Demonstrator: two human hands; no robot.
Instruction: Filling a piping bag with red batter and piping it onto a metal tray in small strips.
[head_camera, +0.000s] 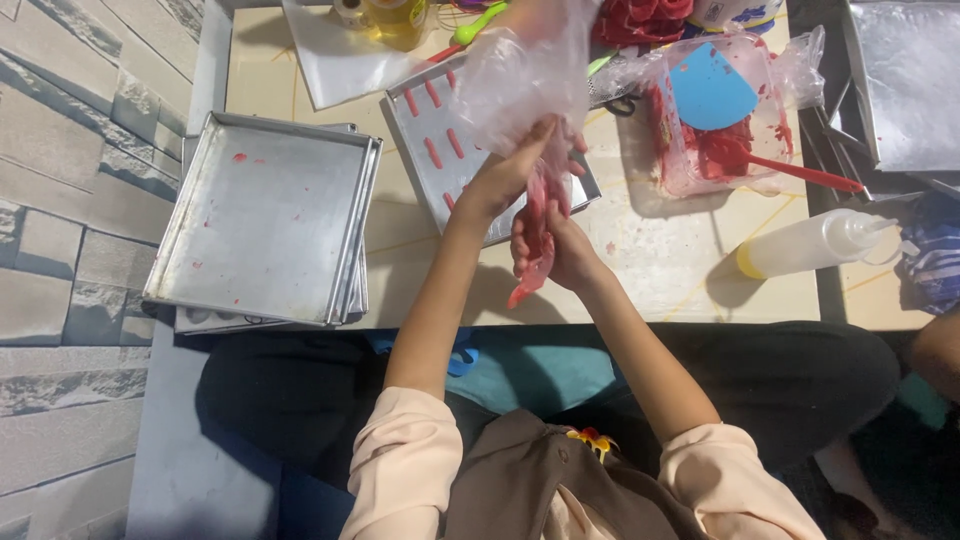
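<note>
Red batter fills the lower end of a clear plastic piping bag (528, 130), and both hands are on it; the left hand (512, 170) is clamped round the bag's upper part, thumb across the plastic, while the right hand (556, 250) closes round the red-smeared lower part, the tip (520, 292) pointing down toward the table edge; the bag hangs above the near corner of a metal baking tray (425, 150) that carries short red piped strips (433, 152). To the left, a stack of empty metal trays (265, 215) flecked with red sits on the pale table (660, 260); to the right, a plastic tub (715, 120) of red batter holds a blue scraper (712, 90) and a red spatula (790, 168); a squeeze bottle (810, 243) lies on its side nearby.
</note>
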